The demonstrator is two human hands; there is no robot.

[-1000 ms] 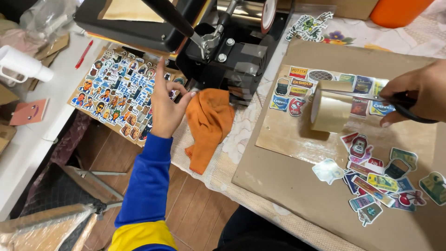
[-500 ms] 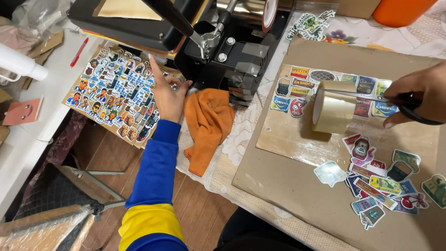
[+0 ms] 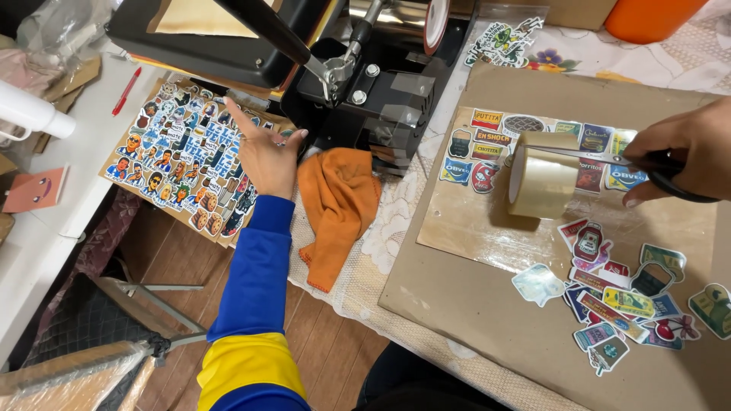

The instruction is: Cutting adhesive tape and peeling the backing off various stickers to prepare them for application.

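A tabletop (image 3: 655, 68) with a lace cloth fills the right side of the view, seen from above. On it lies a large cardboard sheet (image 3: 457, 304). To the left stands a black heat press (image 3: 304, 53), its arm reaching over the tabletop's edge. Left of the press, a big sticker sheet (image 3: 175, 160) covered in small cartoon figures lies tilted on a lower surface. An orange cloth (image 3: 339, 205) hangs over the tabletop's edge, between the press and the cardboard.

A smaller sticker sheet (image 3: 495, 144), under clear film, rests on the cardboard. A tape roll (image 3: 542, 183) stands on edge on top of it. Cut stickers (image 3: 624, 297) lie scattered to the lower right of the roll.

The left hand (image 3: 263, 156), in a blue and yellow sleeve, has its fingers spread apart and rests on the right edge of the big sticker sheet, holding nothing. The right hand (image 3: 681, 156), at the right edge of the view, is closed around the handles of scissors (image 3: 647, 161), whose blades point left and reach the top of the tape roll.
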